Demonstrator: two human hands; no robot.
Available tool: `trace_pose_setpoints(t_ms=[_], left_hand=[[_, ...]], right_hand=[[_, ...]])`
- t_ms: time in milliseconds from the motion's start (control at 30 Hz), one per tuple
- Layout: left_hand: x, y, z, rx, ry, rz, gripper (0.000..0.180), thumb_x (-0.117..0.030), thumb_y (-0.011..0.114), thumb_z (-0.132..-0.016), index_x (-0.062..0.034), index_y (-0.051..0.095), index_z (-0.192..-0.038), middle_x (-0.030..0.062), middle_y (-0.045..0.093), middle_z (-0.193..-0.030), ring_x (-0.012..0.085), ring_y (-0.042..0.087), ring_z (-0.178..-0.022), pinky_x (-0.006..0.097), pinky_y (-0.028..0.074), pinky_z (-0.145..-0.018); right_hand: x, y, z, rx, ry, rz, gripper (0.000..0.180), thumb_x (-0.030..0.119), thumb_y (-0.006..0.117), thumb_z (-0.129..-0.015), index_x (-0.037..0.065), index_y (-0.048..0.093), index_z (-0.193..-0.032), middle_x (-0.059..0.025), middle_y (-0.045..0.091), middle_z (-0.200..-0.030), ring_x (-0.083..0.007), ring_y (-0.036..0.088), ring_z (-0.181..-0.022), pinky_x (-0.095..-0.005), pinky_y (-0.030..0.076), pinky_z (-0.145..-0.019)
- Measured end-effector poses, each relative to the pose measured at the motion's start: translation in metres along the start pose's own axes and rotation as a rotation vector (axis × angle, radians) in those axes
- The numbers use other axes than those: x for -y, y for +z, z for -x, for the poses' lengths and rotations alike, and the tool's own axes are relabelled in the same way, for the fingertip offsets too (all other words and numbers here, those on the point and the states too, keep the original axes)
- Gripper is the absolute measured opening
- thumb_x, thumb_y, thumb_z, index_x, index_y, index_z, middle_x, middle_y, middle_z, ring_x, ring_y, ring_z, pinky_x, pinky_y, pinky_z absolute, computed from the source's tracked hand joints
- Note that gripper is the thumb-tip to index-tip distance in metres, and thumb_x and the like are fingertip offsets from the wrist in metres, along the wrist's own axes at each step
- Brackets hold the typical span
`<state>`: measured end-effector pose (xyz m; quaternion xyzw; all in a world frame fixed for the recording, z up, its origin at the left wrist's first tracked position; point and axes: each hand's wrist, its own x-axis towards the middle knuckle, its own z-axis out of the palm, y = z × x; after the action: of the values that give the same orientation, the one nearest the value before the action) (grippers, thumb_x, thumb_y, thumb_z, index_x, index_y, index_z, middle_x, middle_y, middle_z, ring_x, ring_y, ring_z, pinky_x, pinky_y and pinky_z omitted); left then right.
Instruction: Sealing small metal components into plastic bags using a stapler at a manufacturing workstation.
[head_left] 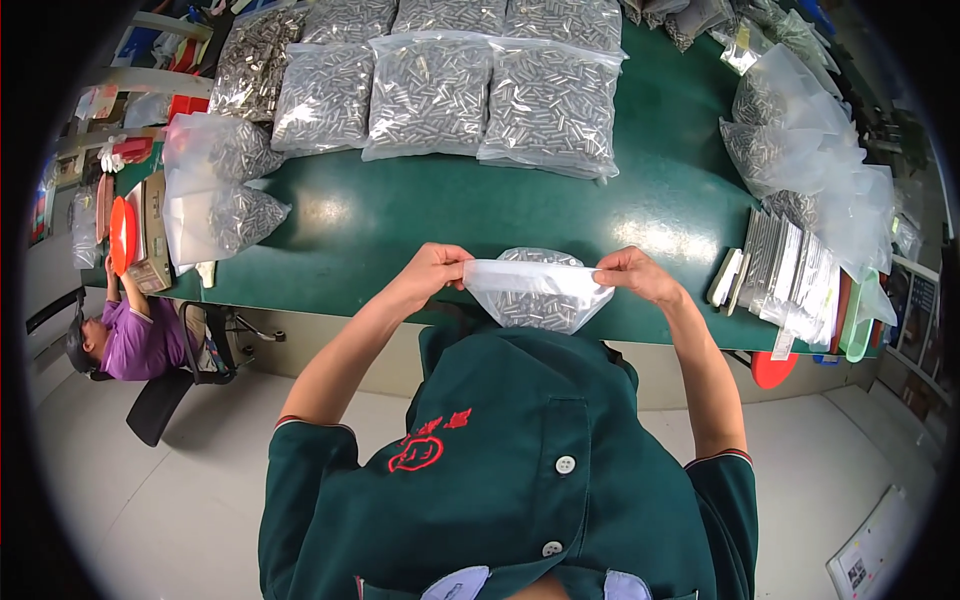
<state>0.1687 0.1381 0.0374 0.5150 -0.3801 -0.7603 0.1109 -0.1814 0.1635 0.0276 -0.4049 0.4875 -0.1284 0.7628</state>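
Observation:
At the table's near edge lies a clear plastic bag (540, 305) filled with small silvery metal cylinders. Its top is folded over into a flat whitish band across the middle. My left hand (436, 272) pinches the left end of this band between thumb and fingers. The right end is pinched by my right hand (636, 275). Between the two hands the band is stretched nearly straight, and metal pieces show above and below it.
Flat filled bags (430, 95) stand in rows at the far side of the green table (400, 210). Partly filled bags sit left (240, 220) and right (770, 150). A stack of papers (790, 270) lies right. At far left, a person in a purple shirt (150, 340) sits by a red round tray (122, 235).

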Motion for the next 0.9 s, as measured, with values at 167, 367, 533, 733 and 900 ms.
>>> trace_pose_setpoints(t_ms=[167,367,533,733,900], left_hand=[[0.018,0.0,-0.01,0.028,0.038,0.138,0.013,-0.008,0.059,-0.085,0.0002,0.066,-0.091,0.0016,0.063,-0.076,0.0085,0.055,-0.069,0.022,0.043,-0.065],[-0.003,0.0,-0.001,0.077,0.279,0.1,0.018,-0.01,0.059,-0.085,-0.001,0.064,-0.1,0.0014,0.063,-0.084,0.008,0.055,-0.075,0.024,0.044,-0.07],[-0.001,-0.007,-0.004,0.267,0.155,0.276,0.024,-0.012,0.06,-0.082,0.0001,0.062,-0.102,0.0024,0.062,-0.085,0.0079,0.054,-0.074,0.022,0.041,-0.065],[-0.028,-0.003,0.003,0.309,0.186,0.253,0.021,-0.008,0.056,-0.078,-0.0001,0.062,-0.096,0.0009,0.06,-0.08,0.007,0.053,-0.07,0.021,0.038,-0.061],[-0.051,0.007,-0.001,0.286,0.12,-0.218,0.016,-0.009,0.053,-0.082,-0.0005,0.061,-0.093,0.0008,0.059,-0.077,0.0065,0.05,-0.066,0.021,0.038,-0.057]], right_hand=[[-0.012,0.005,-0.006,0.013,-0.066,-0.096,0.016,0.016,0.065,-0.083,0.0,0.068,-0.082,0.0022,0.062,-0.073,-0.0061,0.051,-0.068,-0.0231,0.04,-0.063],[0.023,0.003,0.009,-0.031,-0.008,0.123,0.014,0.015,0.063,-0.081,0.001,0.065,-0.077,0.0035,0.057,-0.067,-0.0063,0.048,-0.067,-0.0237,0.038,-0.063],[0.03,0.006,0.008,-0.024,0.028,0.207,0.014,0.014,0.062,-0.079,0.001,0.065,-0.075,0.0029,0.055,-0.065,-0.0064,0.047,-0.067,-0.0246,0.037,-0.062],[0.021,0.007,0.007,-0.066,-0.008,0.144,0.014,0.014,0.062,-0.078,0.001,0.066,-0.075,0.0018,0.058,-0.066,-0.007,0.049,-0.068,-0.0244,0.038,-0.063],[0.02,0.007,0.008,-0.076,-0.036,0.115,0.013,0.013,0.062,-0.078,0.001,0.066,-0.076,0.0006,0.059,-0.067,-0.0082,0.05,-0.067,-0.0247,0.039,-0.063]])
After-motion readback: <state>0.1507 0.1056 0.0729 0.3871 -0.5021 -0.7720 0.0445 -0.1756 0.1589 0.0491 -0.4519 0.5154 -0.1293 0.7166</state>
